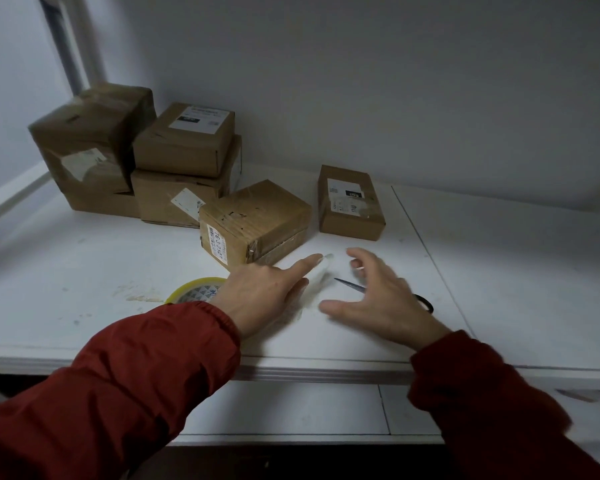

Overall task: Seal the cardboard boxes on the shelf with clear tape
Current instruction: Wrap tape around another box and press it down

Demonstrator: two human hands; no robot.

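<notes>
1. Six cardboard boxes sit on the shelf (84,289). Four are stacked in the back left corner: a tall box (90,133) on a low one (101,202), and a labelled box (187,140) on a wider one (174,199).
2. The nearest box (257,223) stands mid-shelf, just beyond the hands. A flat box (352,202) lies to its right, apart from it.
3. The left hand (267,292) is spread, index finger straight and pointing at the nearest box.
4. The right hand (378,299) hovers with fingers loosely curved, gripping nothing, over the scissors (349,285).
5. The tape roll (196,291), yellow-rimmed, lies nearer the front edge, partly hidden by the left hand.
6. The shelf is white and scuffed, with a plain pale wall (395,81) behind.
7. A blurred translucent patch under the left index finger may be tape; I cannot tell.
</notes>
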